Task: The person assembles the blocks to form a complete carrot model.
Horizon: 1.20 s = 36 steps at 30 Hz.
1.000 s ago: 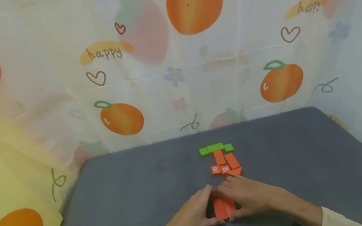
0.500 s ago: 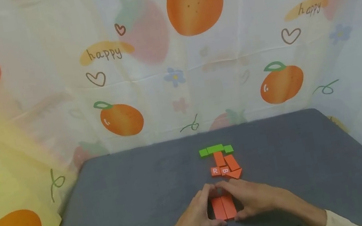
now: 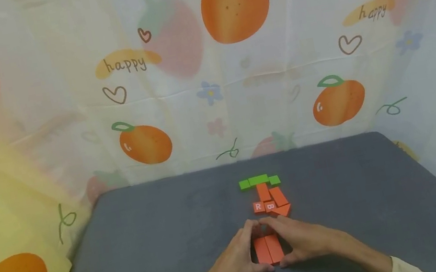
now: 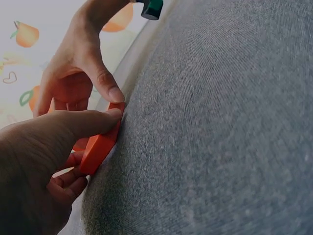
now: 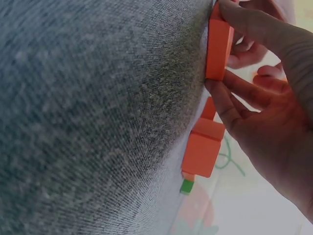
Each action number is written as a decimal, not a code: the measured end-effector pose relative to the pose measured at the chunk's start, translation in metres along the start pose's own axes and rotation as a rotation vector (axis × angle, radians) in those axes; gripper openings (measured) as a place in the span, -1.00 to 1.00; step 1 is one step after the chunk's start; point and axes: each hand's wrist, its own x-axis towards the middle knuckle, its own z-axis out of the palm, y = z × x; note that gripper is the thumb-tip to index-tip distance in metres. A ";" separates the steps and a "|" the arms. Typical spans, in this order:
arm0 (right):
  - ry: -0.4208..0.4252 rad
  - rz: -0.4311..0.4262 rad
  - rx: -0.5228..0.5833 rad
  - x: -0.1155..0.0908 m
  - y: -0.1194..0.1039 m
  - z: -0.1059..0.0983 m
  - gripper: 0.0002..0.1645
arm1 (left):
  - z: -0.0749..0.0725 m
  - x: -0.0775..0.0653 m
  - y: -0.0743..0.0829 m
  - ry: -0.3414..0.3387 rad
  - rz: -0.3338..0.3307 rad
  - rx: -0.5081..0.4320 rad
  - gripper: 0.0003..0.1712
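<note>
Two flat orange-red rectangular blocks lie side by side on the grey table, long edges together, a left block (image 3: 262,251) and a right block (image 3: 275,248). My left hand (image 3: 236,258) grips the left one, thumb at its near end and fingers at its far side. My right hand (image 3: 308,238) holds the right block the same way, mirrored. The fingertips of both hands come together beyond the far ends. In the left wrist view an orange block (image 4: 99,149) sits between thumb and fingers; the right wrist view shows a block (image 5: 220,46) pinched likewise.
Just beyond the hands lie orange blocks: two small cubes lettered R (image 3: 259,207) and B (image 3: 270,206), a pointed block (image 3: 282,210) and two upright-looking rectangles (image 3: 263,191). A row of green blocks (image 3: 258,180) tops them. A fruit-print cloth (image 3: 215,122) hangs behind the table.
My right hand's fingers have drawn back slightly toward me, showing more of the pointed block. More of the two held blocks' tops shows between the hands; the far blocks stay put.
</note>
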 end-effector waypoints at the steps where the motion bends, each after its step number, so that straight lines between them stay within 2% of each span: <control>1: 0.002 -0.003 0.001 0.000 0.000 0.001 0.15 | 0.000 0.000 -0.001 0.001 0.009 -0.008 -0.11; 7: 0.008 0.001 0.009 0.001 0.000 0.002 0.16 | 0.000 0.002 -0.003 -0.004 0.026 -0.037 -0.15; 14: 0.002 0.047 0.041 0.002 0.000 -0.003 0.21 | 0.000 0.003 -0.001 -0.021 0.006 -0.067 -0.08; 25: -0.010 0.049 0.039 0.003 -0.002 -0.004 0.17 | 0.001 0.005 0.001 -0.005 -0.009 -0.064 -0.15; 32: -0.005 0.040 0.022 0.003 -0.002 -0.003 0.13 | 0.003 0.004 0.001 0.014 0.011 -0.032 -0.19; 36: -0.013 0.029 0.037 0.001 -0.002 -0.006 0.04 | 0.000 0.000 -0.001 -0.009 0.024 0.010 -0.16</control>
